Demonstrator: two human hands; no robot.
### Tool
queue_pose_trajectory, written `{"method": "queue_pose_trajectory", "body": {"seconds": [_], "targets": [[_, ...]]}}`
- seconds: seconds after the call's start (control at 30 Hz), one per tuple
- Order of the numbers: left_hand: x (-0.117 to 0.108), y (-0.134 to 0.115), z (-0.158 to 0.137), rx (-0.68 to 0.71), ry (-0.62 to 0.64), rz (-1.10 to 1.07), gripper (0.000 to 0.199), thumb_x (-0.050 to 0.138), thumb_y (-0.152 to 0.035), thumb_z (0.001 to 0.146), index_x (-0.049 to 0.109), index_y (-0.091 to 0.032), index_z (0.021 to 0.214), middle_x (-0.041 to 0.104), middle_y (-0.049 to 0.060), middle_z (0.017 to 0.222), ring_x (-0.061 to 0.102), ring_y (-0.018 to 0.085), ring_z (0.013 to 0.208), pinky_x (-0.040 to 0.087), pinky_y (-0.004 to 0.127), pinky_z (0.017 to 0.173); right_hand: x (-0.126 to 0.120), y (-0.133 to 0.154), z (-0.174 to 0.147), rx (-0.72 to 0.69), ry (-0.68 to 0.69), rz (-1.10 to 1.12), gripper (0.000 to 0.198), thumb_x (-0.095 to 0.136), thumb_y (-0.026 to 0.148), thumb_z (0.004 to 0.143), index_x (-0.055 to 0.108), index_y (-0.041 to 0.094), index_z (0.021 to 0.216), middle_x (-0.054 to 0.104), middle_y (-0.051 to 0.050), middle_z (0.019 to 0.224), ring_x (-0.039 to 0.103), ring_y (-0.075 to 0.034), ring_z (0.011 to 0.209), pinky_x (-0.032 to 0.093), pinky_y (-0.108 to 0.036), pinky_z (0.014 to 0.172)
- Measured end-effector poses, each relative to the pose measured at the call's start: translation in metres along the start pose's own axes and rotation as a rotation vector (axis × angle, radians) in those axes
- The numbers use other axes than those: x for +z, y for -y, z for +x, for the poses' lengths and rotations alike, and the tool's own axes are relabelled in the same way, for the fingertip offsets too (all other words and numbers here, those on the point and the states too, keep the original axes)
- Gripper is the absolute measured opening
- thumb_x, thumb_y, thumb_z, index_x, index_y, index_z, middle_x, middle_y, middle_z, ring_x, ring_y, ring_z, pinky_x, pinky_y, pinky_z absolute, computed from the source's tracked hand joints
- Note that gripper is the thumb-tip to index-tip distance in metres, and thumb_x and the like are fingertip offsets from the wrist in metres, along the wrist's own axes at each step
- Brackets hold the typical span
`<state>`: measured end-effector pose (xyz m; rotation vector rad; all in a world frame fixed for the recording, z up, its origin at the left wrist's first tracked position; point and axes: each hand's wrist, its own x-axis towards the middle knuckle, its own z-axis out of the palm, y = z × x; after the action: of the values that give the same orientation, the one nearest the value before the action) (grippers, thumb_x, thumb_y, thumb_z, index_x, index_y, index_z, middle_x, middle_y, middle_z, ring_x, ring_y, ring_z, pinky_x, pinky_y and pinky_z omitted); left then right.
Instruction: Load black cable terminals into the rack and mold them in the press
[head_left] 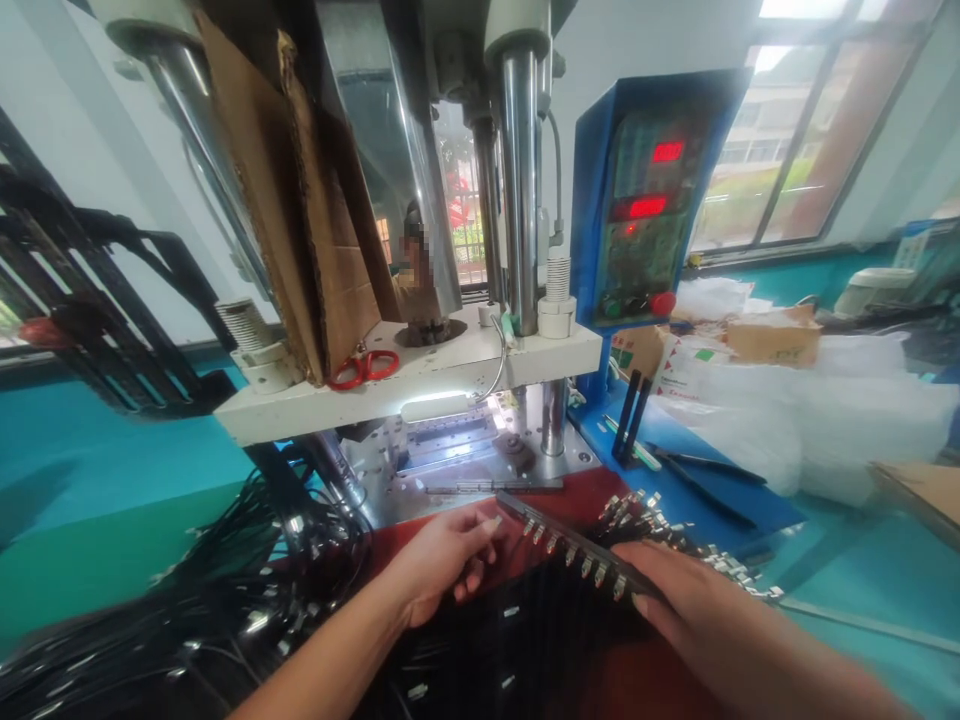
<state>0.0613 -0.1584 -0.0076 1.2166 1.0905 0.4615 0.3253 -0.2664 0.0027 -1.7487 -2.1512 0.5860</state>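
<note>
My right hand [686, 595] is closed around the near end of a long dark bar [592, 548]. A row of small metal connectors [574, 554] sticks out along the bar's lower side. Close to the far end of that bar is my left hand [450, 555], its thumb and forefinger pinched together and the other fingers curled. Something small and pale may be at those fingertips, but I cannot make it out. Below both hands lie black cables with metal-ended connectors [511, 611]. Another narrow bar [495, 487] rests along the front of the metal press bed [397, 505].
A press with a white plate [450, 365] and steel columns [519, 190] stands ahead. Red scissors [365, 369] and cardboard [330, 240] are on the plate. A blue control box [592, 200] stands right, above tweezers [705, 480]. Cable bundles [187, 640] fill the left; connectors [675, 535] lie right.
</note>
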Motion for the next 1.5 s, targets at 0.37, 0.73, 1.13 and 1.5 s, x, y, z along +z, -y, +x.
{"method": "queue_pose_trajectory", "body": {"seconds": [0.37, 0.73, 1.13, 1.5], "targets": [[0.015, 0.003, 0.02, -0.059, -0.027, -0.115, 0.018, 0.058, -0.033, 0.076, 0.054, -0.016, 0.073, 0.05, -0.005, 0.058, 0.035, 0.002, 0.036, 0.017, 0.016, 0.033, 0.006, -0.003, -0.001, 0.027, 0.07, 0.037, 0.039, 0.034, 0.025, 0.095, 0.053, 0.019, 0.13, 0.057, -0.009, 0.132, 0.053, -0.023, 0.119, 0.044, -0.034, 0.098], [0.027, -0.005, 0.023, -0.114, -0.056, -0.126, 0.012, 0.054, -0.022, 0.076, 0.054, -0.015, 0.066, 0.045, -0.005, 0.051, 0.031, 0.002, 0.033, 0.012, 0.016, 0.031, 0.001, 0.003, -0.001, 0.071, 0.078, 0.237, 0.037, 0.038, 0.022, 0.094, 0.055, 0.023, 0.127, 0.058, -0.006, 0.13, 0.055, -0.022, 0.115, 0.042, -0.036, 0.096], [0.008, -0.011, 0.016, -0.183, 0.052, -0.144, 0.019, 0.056, -0.029, 0.08, 0.059, -0.011, 0.074, 0.055, 0.002, 0.058, 0.047, 0.008, 0.04, 0.031, 0.018, 0.036, 0.0, -0.002, -0.003, 0.1, 0.064, 0.483, 0.035, 0.045, 0.03, 0.094, 0.056, 0.027, 0.127, 0.06, -0.002, 0.128, 0.055, -0.025, 0.113, 0.046, -0.033, 0.092], [-0.047, -0.019, -0.017, 0.147, -0.213, -0.272, 0.019, 0.059, -0.032, 0.085, 0.055, -0.014, 0.081, 0.057, 0.0, 0.07, 0.052, 0.007, 0.056, 0.04, 0.018, 0.052, -0.049, 0.029, 0.065, -0.011, 0.34, 0.695, 0.035, 0.052, 0.027, 0.088, 0.058, 0.022, 0.122, 0.056, 0.004, 0.065, 0.047, -0.01, 0.053, 0.035, -0.021, 0.048]]}}
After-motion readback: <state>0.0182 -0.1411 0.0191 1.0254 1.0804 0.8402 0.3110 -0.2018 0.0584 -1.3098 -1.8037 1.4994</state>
